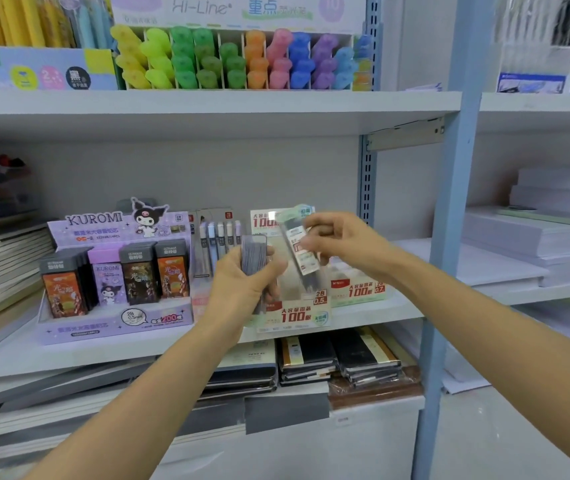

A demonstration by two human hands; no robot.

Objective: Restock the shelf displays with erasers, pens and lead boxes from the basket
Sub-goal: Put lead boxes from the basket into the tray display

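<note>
Fingers of left hand (pixel 238 282) grip spare lead boxes (pixel 254 263); right hand (pixel 340 242) pinches one tilted box (pixel 299 249), likely aimed at display tray (pixel 294 318) at six o'clock.

There is only one view, from a wide-angle camera on the person's head. It faces forward and slightly down at the middle shelf (pixel 69 358), close enough that the left hand (pixel 242 282) and the right hand (pixel 339 240) are just in front of it.

I face white shelves (pixel 207 103) hung on a pale blue upright (pixel 456 185), with a grey back panel (pixel 242 174) behind them. The bay to the right carries stacks of white paper (pixel 518 237) under even light.
</note>
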